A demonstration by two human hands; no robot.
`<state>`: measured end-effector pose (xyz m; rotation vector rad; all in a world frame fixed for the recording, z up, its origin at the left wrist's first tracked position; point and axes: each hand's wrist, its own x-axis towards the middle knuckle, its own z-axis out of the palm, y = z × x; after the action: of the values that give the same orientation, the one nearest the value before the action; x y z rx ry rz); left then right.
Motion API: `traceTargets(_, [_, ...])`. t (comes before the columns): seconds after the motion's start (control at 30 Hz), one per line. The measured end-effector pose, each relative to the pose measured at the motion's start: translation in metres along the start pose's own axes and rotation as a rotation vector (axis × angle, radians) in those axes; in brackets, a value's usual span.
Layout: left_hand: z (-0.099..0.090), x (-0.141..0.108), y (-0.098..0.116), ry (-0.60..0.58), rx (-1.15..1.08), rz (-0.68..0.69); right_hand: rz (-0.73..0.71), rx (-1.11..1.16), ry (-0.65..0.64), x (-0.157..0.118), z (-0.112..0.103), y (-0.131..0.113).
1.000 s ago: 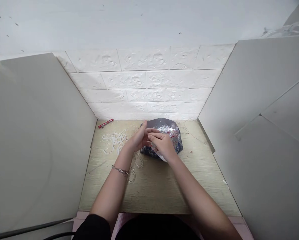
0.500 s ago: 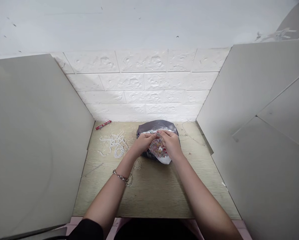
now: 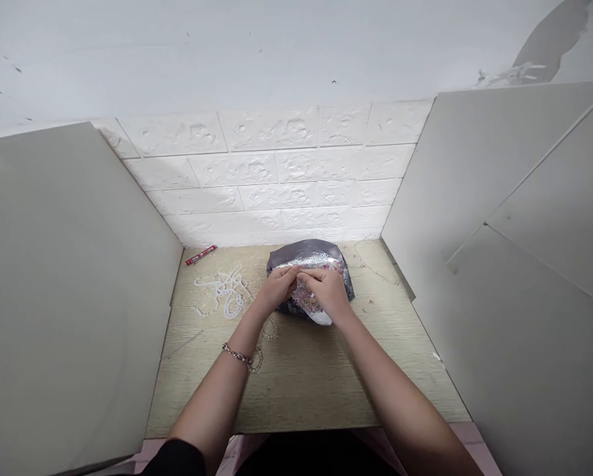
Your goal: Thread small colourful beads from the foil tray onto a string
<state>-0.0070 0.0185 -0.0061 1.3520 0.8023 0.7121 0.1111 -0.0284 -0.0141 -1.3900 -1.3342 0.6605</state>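
A dark, shiny bag point(image 3: 306, 252) lies at the back of the wooden table. On its near side is a clear packet of small multicoloured beads point(image 3: 307, 299) with a white lower corner. Over the bag, my left hand point(image 3: 278, 288) and my right hand point(image 3: 328, 291) meet, both with fingers pinched together at the packet's upper edge. Whatever small thing lies between the fingertips is too small to make out. A beaded bracelet point(image 3: 237, 354) circles my left wrist.
White bead strands point(image 3: 233, 305) lie left of the bag, with a red strip point(image 3: 201, 255) behind them. Thin thread and small beads point(image 3: 359, 259) are at the back right. Grey panels point(image 3: 68, 284) flank the wooden table point(image 3: 306, 390), and a white brick-patterned wall stands behind.
My right hand has turned and moved left, so its fingers now meet those of my left hand and cover more of the packet. The camera view has shifted slightly.
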Motion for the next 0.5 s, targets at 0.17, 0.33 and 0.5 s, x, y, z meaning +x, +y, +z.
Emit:
traceTargets(0.17, [-0.0028,0.0021,-0.0013,0.001,0.055,-0.009,-0.096,-0.111,0.062,-0.0038,0.0008,0.0012])
traceTargets(0.33, [-0.0050,-0.0011,0.0037,-0.055,0.104,-0.061,0.199,0.363,0.210,-0.0013,0.0013,0.0006])
traceTargets(0.5, [-0.0042,-0.0040,0.0070,0.026,0.254,0.028,0.381,0.845,0.238,0.0027,0.0066,0.0025])
